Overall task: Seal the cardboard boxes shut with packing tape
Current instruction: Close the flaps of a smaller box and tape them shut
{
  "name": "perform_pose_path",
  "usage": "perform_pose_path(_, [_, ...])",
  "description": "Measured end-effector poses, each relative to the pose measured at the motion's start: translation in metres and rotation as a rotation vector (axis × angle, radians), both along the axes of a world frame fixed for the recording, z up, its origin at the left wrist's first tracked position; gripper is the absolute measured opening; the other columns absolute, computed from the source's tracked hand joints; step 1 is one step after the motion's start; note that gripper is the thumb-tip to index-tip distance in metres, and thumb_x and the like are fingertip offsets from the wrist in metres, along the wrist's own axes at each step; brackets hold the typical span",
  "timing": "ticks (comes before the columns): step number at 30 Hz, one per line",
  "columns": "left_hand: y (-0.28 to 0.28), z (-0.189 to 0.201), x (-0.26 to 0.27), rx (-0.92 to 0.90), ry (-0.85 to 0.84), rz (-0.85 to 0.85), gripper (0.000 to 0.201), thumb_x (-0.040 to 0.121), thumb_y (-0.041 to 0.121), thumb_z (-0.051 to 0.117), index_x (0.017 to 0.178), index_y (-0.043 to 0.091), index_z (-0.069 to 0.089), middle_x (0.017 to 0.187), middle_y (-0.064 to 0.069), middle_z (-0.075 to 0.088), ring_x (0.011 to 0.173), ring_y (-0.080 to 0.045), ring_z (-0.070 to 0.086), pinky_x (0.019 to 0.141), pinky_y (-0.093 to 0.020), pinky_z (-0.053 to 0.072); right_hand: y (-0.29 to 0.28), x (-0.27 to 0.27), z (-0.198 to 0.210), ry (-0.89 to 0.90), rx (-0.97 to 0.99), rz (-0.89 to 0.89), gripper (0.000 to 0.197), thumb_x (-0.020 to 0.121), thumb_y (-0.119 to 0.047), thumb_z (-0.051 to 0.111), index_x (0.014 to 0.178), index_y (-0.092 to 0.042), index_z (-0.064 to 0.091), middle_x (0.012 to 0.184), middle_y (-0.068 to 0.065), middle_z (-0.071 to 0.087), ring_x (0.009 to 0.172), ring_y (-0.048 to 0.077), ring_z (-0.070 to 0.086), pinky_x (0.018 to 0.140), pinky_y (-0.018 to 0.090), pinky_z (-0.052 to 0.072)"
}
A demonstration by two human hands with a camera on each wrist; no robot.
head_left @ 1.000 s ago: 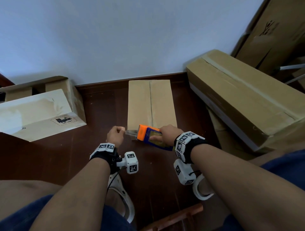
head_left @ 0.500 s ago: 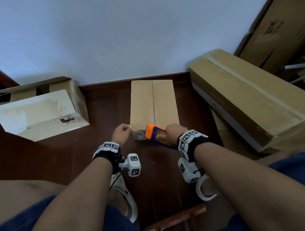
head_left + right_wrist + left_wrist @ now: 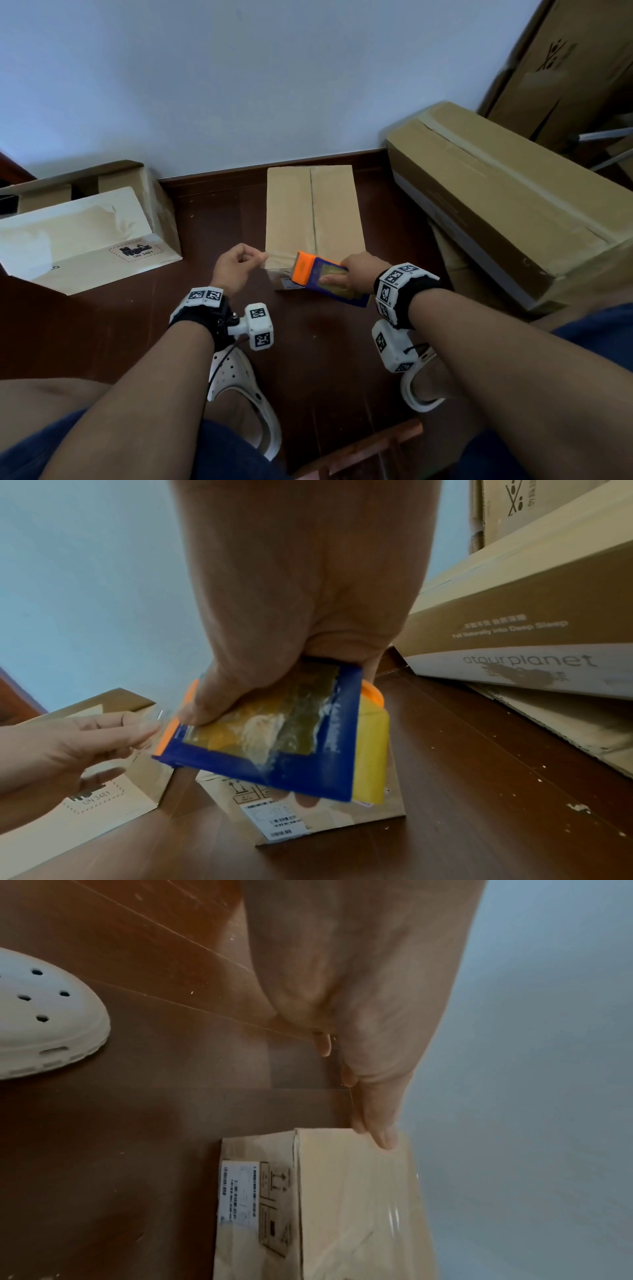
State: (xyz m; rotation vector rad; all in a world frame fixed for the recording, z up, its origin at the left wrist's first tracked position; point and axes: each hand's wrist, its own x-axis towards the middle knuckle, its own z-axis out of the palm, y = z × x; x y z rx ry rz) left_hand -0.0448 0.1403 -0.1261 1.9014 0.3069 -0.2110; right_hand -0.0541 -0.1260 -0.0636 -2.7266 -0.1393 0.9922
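Small cardboard box [image 3: 313,212] on the floor at 12 o'clock, right hand [image 3: 359,270] gripping tape dispenser [image 3: 318,275], left hand [image 3: 236,265] pinching the thin, clingy tape end [image 3: 270,257]; keep taut, probably creases easily.

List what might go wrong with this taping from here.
1. The left hand pinches the free end of clear tape held in the air; slack could let it fold and stick to itself.
2. The strip runs sideways along the near edge of the small cardboard box, not along its untaped centre seam; pressed down like this, the flaps would likely stay unsealed.
3. The right hand holds the tape dispenser tilted, so tape may go on crooked.
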Motion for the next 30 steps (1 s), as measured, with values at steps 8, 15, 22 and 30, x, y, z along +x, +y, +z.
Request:
perform_pose_path(8, [0.011,-0.015,-0.006,-0.028,0.047,0.031,0.011,0.084,0.024,0.074,0.078,0.02,0.066,0.071,0.01,0.067,0.073,-0.008,0.059,0.081,-0.033,0.045,0.004,-0.009,0.0,-0.038,0.004,0.027,0.07,0.08,-0.078,0.041,0.093,-0.014,0.063,0.084,0.006,0.061,0.073,0.023,0.059,0.064,0.033,0.044])
perform_pose_path(15, [0.021,-0.012,-0.005,0.038,0.046,0.109,0.012,0.087,0.026,0.071,0.082,0.017,0.065,0.087,-0.001,0.069,0.085,-0.015,0.062,0.083,-0.032,0.046,0.0,-0.009,0.005,-0.018,-0.052,0.093,0.069,0.08,-0.077,0.044,0.093,-0.012,0.062,0.084,0.006,0.061,0.071,0.024,0.059,0.065,0.033,0.046])
perform_pose_path(22, [0.024,-0.009,-0.008,-0.031,0.041,0.181,0.013,0.087,0.021,0.07,0.089,0.009,0.065,0.085,0.0,0.065,0.079,-0.009,0.057,0.073,-0.02,0.044,-0.027,-0.009,0.013,-0.005,-0.213,0.086,0.06,0.083,-0.074,0.046,0.082,-0.015,0.058,0.078,0.002,0.055,0.069,0.02,0.057,0.065,0.032,0.047])
perform_pose_path(30, [0.005,-0.037,-0.026,-0.036,0.068,0.251,0.006,0.085,0.014,0.072,0.086,0.015,0.065,0.086,-0.002,0.065,0.08,-0.013,0.058,0.074,-0.023,0.044,-0.004,-0.007,0.01,-0.032,-0.348,0.05,0.045,0.088,-0.06,0.049,0.08,-0.016,0.057,0.07,0.001,0.054,0.064,0.019,0.056,0.058,0.027,0.044])
